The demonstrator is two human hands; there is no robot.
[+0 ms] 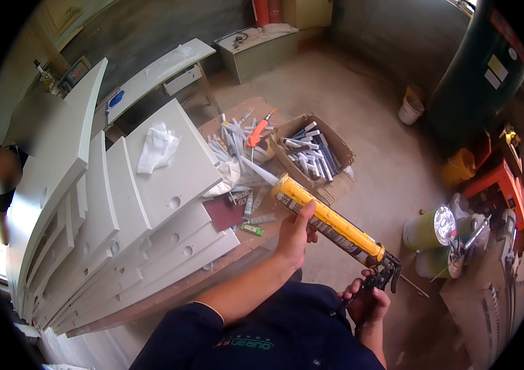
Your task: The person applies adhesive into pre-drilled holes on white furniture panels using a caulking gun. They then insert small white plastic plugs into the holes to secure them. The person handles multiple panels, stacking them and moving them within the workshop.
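A yellow caulking gun point(361, 237) with a tube of sealant point(324, 227) in it slants across the space before me. Its pale tapered nozzle point(257, 171) points up and left, over the littered board. My left hand point(297, 233) is wrapped round the front part of the barrel, thumb on top. My right hand point(370, 303) grips the black handle point(370, 283) at the rear end. Past the handle, the thin metal rod point(415, 287) sticks out to the lower right. Part of the handle is hidden by the right fingers.
White panels with round holes point(169, 151) are stacked at left, a crumpled white cloth point(158, 148) on top. An orange blowgun point(258, 131) lies among used tubes beside a cardboard box of tubes point(351, 154). Metal cans point(425, 229) stand at right. Another person point(18, 145) is at far left.
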